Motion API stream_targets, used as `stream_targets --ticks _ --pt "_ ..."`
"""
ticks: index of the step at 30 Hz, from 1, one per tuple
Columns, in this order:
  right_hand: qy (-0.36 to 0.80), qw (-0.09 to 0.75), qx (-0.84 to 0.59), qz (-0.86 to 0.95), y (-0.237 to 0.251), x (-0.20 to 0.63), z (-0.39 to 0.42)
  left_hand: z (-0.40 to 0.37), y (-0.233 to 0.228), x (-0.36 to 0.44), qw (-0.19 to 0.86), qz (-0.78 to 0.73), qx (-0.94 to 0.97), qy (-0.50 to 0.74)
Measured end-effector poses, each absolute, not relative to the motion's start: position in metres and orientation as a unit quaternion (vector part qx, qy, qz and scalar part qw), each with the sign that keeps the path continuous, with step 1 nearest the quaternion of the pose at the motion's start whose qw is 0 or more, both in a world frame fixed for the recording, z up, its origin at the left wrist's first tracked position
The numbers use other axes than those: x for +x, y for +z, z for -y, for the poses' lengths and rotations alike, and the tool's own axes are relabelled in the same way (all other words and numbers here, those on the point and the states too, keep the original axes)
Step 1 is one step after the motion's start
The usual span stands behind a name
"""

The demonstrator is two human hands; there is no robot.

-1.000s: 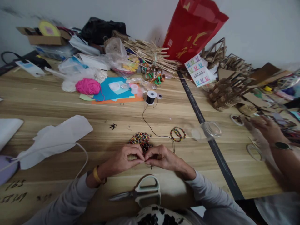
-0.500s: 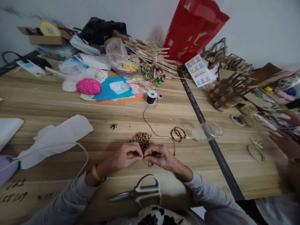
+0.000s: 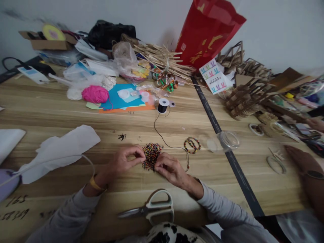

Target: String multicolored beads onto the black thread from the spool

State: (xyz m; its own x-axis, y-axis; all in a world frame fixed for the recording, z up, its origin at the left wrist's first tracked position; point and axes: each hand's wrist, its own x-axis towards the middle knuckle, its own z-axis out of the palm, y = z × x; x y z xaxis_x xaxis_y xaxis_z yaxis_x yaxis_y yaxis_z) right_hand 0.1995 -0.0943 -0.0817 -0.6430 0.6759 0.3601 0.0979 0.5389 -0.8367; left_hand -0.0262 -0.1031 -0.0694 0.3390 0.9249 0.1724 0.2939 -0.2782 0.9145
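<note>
A heap of small multicoloured beads (image 3: 151,153) lies on the table between my hands. At its left edge, my left hand (image 3: 128,160) has thumb and fingertips pinched together; whatever they hold is too small to make out. My right hand (image 3: 172,170) is closed in a pinch at the heap's lower right edge. A black cord (image 3: 165,143) runs from a white-ended spool (image 3: 163,105), passes a reddish bead near my right wrist and disappears beneath that hand. Two beaded bracelets (image 3: 192,145) lie overlapping to the right. Scissors (image 3: 152,207) with pale handles rest nearest my body.
Short black pieces (image 3: 122,137) lie left of the beads. A clear round container (image 3: 229,140) sits by the dark table strip (image 3: 235,165). Pink yarn (image 3: 95,94), coloured paper and a red bag (image 3: 207,33) stand farther back. Another person's arm (image 3: 301,162) rests at the right.
My hands, whose fingertips met before, have parted. The left hand has moved left and slightly up, uncovering more of the beads. The other person's hands have shifted at the right.
</note>
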Motion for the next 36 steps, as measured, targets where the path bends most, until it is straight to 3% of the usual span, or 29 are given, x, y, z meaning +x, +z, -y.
stream_targets --ticks 4,15,36 --pt "0.397 0.351 -0.243 0.812 -0.086 0.199 0.096 0.098 -0.065 -0.04 0.4 -0.467 0.698 0.365" --pt "0.374 0.355 -0.246 0.821 -0.098 0.198 0.098 0.096 -0.064 -0.046 0.318 -0.514 0.782 0.153" --pt "0.35 0.355 -0.225 0.837 -0.096 0.198 0.096 0.095 -0.08 -0.042 0.237 -0.528 0.804 0.14"
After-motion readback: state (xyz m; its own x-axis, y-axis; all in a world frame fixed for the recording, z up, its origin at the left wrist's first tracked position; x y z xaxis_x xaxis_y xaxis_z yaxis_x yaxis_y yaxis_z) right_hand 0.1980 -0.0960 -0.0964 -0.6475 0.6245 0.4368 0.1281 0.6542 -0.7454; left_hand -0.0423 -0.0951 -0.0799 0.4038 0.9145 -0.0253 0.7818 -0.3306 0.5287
